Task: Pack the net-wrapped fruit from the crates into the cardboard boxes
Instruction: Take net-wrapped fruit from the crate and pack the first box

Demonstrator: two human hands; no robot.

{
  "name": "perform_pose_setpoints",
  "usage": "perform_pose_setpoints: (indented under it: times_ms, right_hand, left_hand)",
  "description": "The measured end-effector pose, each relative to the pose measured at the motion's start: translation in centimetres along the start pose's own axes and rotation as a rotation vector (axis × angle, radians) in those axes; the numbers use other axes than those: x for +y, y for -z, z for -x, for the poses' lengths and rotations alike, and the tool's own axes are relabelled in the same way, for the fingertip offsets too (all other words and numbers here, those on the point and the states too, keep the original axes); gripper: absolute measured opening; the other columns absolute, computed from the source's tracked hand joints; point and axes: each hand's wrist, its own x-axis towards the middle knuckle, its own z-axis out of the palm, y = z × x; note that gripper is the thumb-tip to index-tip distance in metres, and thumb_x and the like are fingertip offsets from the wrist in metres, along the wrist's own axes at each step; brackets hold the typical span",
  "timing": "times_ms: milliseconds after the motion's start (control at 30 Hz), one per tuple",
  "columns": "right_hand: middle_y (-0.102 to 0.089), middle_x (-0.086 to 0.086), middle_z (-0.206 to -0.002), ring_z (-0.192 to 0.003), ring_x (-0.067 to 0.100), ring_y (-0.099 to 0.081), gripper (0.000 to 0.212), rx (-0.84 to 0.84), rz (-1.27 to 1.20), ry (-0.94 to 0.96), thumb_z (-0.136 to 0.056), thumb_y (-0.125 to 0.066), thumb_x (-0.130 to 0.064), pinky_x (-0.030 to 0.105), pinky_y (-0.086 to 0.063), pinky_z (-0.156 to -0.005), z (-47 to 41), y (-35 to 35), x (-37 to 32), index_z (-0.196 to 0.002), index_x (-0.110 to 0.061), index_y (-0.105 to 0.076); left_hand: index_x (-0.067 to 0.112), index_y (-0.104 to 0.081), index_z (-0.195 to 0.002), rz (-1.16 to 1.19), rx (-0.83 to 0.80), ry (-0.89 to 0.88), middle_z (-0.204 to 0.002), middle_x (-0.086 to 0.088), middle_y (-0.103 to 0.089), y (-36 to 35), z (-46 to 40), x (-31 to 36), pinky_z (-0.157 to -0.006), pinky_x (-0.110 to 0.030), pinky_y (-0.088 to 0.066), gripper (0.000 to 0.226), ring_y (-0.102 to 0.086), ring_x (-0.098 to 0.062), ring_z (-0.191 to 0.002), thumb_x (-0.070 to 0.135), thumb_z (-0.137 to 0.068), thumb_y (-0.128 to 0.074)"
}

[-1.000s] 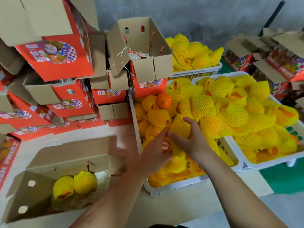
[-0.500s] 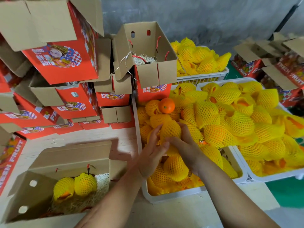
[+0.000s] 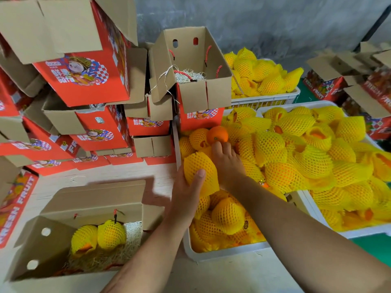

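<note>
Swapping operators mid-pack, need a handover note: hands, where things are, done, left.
Left hand: grips one net-wrapped fruit above the near crate's left edge.
Right hand: reaches into the same crate, fingertips at the bare orange; holds nothing that I can see.
Open box, lower left: two wrapped fruits on straw, room beside them.
Done: two packed.
Left: box the held fruit, then keep filling. Near crate, right crate and back crate remain heaped. More open boxes are stacked behind.
</note>
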Motion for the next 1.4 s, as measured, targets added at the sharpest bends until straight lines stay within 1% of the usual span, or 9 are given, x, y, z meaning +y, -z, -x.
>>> perform_pose_setpoints:
  times_ms: [133,333,500,600,767,967,1033,1167,1400]
  right_hand:
    - [-0.048,0.010,-0.139,-0.131,0.037,-0.050,0.077,0.128,-0.154,0.000,-0.084,-0.076,-0.017,0.048,-0.043,-0.107,0.5,-0.1,0.1,-0.142,-0.016,-0.025]
    - [-0.042,0.007,-0.138,-0.128,0.032,-0.046,0.089,0.431,-0.530,-0.061,-0.081,-0.083,-0.037,0.053,-0.043,-0.103,5.0,-0.1,-1.7,-0.154,-0.024,-0.035]
    - [-0.042,0.003,-0.144,-0.132,0.005,-0.037,0.104,0.458,-0.798,0.003,-0.078,-0.089,-0.029,0.026,-0.036,-0.110,7.6,0.3,-4.2,-0.159,-0.016,-0.026]
    - [-0.054,-0.018,-0.131,-0.112,-0.010,-0.056,0.102,0.363,-1.091,-0.026,-0.073,-0.087,-0.024,0.009,-0.048,-0.088,8.9,0.6,-7.3,-0.156,-0.021,-0.027]
    - [-0.066,0.002,-0.126,-0.115,0.018,-0.065,0.057,0.126,-1.506,-0.193,-0.077,-0.061,-0.041,0.045,-0.059,-0.089,10.5,-1.3,-14.3,-0.133,-0.044,-0.055]
    - [-0.071,-0.007,-0.105,-0.099,0.006,-0.068,0.038,0.103,-1.236,-0.209,-0.087,-0.066,-0.025,0.031,-0.058,-0.084,11.3,-5.5,-23.2,-0.124,-0.032,-0.061]
    - [-0.070,-0.008,-0.094,-0.091,0.000,-0.068,0.029,0.060,-1.105,-0.232,-0.090,-0.070,-0.019,0.020,-0.055,-0.075,11.5,-7.3,-25.4,-0.117,-0.028,-0.065]
    - [-0.074,0.011,-0.091,-0.086,0.028,-0.071,0.009,-0.128,-0.996,-0.378,-0.089,-0.070,-0.019,0.043,-0.060,-0.078,11.9,-10.9,-27.7,-0.097,-0.015,-0.072]
    - [-0.058,0.019,-0.127,-0.116,0.037,-0.059,0.053,-0.247,-0.661,-0.562,-0.087,-0.075,-0.025,0.045,-0.050,-0.101,7.6,-14.9,-27.5,-0.127,-0.010,-0.044]
  left_hand:
    - [0.071,-0.055,-0.114,0.040,-0.061,0.087,-0.118,0.038,-0.065,0.2,0.0,0.5,-0.076,-0.007,-0.050,0.038,-0.062,0.015,-0.107,0.076,-0.076,-0.058]
    - [0.047,-0.060,-0.123,0.296,0.045,0.268,-0.123,0.021,-0.068,1.5,-0.1,0.9,-0.097,-0.033,-0.053,0.054,-0.062,-0.010,-0.124,0.072,-0.077,-0.071]
    - [0.051,-0.072,-0.115,0.493,0.025,0.295,-0.120,0.011,-0.075,3.7,0.5,2.0,-0.092,-0.041,-0.052,0.037,-0.072,-0.011,-0.110,0.064,-0.087,-0.053]
    - [0.033,-0.067,-0.129,0.541,0.037,0.323,-0.125,-0.001,-0.074,6.7,1.0,2.5,-0.094,-0.050,-0.054,0.052,-0.071,-0.020,-0.115,0.063,-0.087,-0.059]
    - [0.030,-0.061,-0.125,0.412,-0.083,0.283,-0.112,0.006,-0.078,14.7,3.6,4.3,-0.074,-0.034,-0.063,0.026,-0.075,-0.014,-0.102,0.039,-0.106,-0.044]
    - [0.017,-0.043,-0.137,0.178,-0.090,0.310,-0.110,0.027,-0.047,26.3,6.1,3.4,-0.073,0.009,-0.036,0.037,-0.045,0.041,-0.089,-0.003,-0.106,-0.045]
    - [0.033,-0.058,-0.133,0.047,-0.023,0.298,-0.109,0.026,-0.059,30.0,6.3,1.9,-0.080,-0.002,-0.049,0.033,-0.058,0.024,-0.101,0.019,-0.104,-0.060]
    - [0.049,-0.059,-0.126,-0.104,0.005,0.513,-0.132,0.005,-0.061,36.0,5.9,-0.4,-0.101,-0.054,-0.055,0.058,-0.061,-0.026,-0.119,0.064,-0.075,-0.081]
    - [0.030,-0.060,-0.105,-0.437,-0.121,0.515,-0.110,-0.003,-0.068,36.1,5.7,-3.1,-0.077,-0.031,-0.054,0.036,-0.065,-0.015,-0.091,0.037,-0.081,-0.086]
